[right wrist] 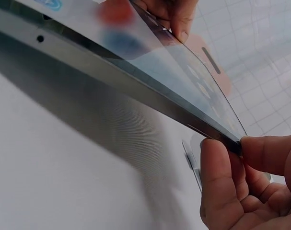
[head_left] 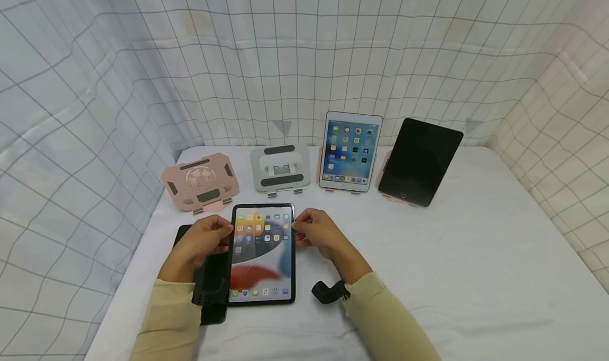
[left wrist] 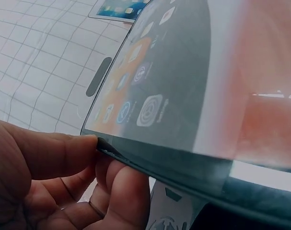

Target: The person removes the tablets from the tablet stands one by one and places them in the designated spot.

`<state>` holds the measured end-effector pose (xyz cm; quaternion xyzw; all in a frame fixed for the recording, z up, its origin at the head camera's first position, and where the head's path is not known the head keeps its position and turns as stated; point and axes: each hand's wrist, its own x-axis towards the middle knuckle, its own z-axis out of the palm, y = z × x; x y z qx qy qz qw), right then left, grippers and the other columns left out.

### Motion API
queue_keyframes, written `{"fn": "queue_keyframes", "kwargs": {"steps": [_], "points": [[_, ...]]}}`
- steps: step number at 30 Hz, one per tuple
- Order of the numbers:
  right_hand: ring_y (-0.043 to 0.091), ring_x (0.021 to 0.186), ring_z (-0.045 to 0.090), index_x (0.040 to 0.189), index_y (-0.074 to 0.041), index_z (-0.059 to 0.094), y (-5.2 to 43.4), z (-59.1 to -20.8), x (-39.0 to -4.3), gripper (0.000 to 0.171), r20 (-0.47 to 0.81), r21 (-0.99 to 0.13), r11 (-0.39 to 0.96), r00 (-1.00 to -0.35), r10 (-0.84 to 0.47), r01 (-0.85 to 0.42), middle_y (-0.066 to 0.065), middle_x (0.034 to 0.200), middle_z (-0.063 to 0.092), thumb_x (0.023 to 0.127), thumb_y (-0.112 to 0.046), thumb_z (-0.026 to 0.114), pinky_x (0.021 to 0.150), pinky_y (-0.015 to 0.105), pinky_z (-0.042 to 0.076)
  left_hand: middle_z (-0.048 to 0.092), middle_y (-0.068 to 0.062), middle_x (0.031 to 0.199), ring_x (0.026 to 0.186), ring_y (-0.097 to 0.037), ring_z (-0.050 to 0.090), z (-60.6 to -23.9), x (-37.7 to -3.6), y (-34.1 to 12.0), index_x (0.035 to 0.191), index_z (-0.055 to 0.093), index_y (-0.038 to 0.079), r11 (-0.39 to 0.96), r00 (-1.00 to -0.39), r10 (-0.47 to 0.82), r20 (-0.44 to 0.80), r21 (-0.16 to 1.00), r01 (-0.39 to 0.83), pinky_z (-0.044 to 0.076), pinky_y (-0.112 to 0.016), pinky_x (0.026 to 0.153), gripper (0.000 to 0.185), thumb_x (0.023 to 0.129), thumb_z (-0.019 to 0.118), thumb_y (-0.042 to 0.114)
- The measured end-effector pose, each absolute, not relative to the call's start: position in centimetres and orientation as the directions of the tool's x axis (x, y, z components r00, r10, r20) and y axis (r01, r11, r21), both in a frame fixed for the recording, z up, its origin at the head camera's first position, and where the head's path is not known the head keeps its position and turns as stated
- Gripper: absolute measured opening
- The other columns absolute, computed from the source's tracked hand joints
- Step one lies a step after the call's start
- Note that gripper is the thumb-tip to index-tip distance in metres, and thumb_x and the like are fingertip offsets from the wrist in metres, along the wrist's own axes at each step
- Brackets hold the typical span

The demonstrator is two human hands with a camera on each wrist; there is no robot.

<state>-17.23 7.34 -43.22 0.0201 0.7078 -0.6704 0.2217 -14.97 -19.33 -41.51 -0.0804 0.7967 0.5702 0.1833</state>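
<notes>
Left hand [head_left: 202,239] and right hand [head_left: 320,231] each pinch a side edge of the lit tablet [head_left: 261,268], tilted above the counter's [head_left: 452,276] left half. Open room stretches right; a black slab [head_left: 216,274] crowds its left, a gray tablet stand [head_left: 282,181] just beyond.

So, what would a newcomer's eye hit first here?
Likely the large tablet, lit, in front and left of centre, its side edges pinched by the left grip and right grip. Next, the white-framed tablet, also lit, propped up behind, just right of the grey stand. Then the dark-screened tablet, propped askew at the right end of that back row.
</notes>
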Motion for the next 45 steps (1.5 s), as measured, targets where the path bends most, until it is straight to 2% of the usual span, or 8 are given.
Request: {"fn": "queue_keyframes", "kwargs": {"steps": [21, 45], "points": [[0.016, 0.065, 0.058, 0.097, 0.005, 0.057, 7.9, -44.0, -16.4, 0.006, -0.365, -0.929, 0.171, -0.888, -0.280, 0.328, 0.009, 0.078, 0.057, 0.095, 0.000, 0.060, 0.057, 0.024, 0.055, 0.057, -0.015, 0.097, 0.083, -0.021, 0.056, -42.0, -14.3, -19.5, 0.113, 0.051, -0.009, 0.390, -0.897, 0.138, -0.420, 0.856, -0.341, 0.058, -0.029, 0.070, 0.018, 0.103, 0.049, 0.006], [0.013, 0.055, 0.056, 0.089, 0.003, 0.058, 7.7, -44.3, -16.4, 0.007, -0.335, -0.912, 0.337, -0.898, -0.286, 0.233, 0.008, 0.069, 0.059, 0.094, 0.000, 0.061, 0.051, 0.023, 0.049, 0.059, -0.018, 0.098, 0.083, -0.025, 0.059, -42.5, -14.4, -18.9, 0.109, 0.056, -0.007, 0.551, -0.898, 0.050, -0.436, 0.762, -0.340, 0.058, -0.035, 0.074, 0.015, 0.100, 0.052, 0.004]]}}
